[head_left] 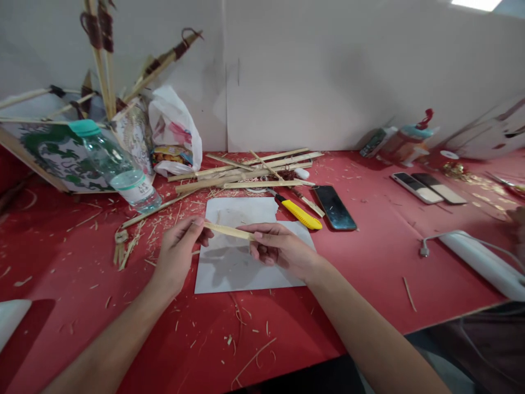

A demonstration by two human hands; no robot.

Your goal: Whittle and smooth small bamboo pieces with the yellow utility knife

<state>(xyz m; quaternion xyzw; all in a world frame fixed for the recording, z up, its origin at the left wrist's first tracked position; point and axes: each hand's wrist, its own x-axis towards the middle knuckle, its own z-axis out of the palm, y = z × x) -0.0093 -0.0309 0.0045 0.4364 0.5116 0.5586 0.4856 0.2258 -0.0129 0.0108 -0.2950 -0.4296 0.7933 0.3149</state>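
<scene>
A short, flat bamboo strip [230, 231], pale and tapering toward its left end, is held level between my two hands. My left hand [183, 244] pinches that left tip between thumb and fingertips. At the other end my right hand [283, 246] grips the strip, thumb on the near side and fingers curled below. Beneath them lies white paper [246, 276] on the red table [164, 345]. Just past the paper rests a yellow utility knife [301, 213], and beside it a dark phone [335, 208].
Several bamboo strips [246, 176] are piled against the wall amid shavings. At left stand a water bottle [133, 186], a plastic bag [176, 131] and a dragon-painted frame [53, 153]. A white power strip [484, 262] with a cable lies right. Another person's hand [517, 216] shows at the right edge.
</scene>
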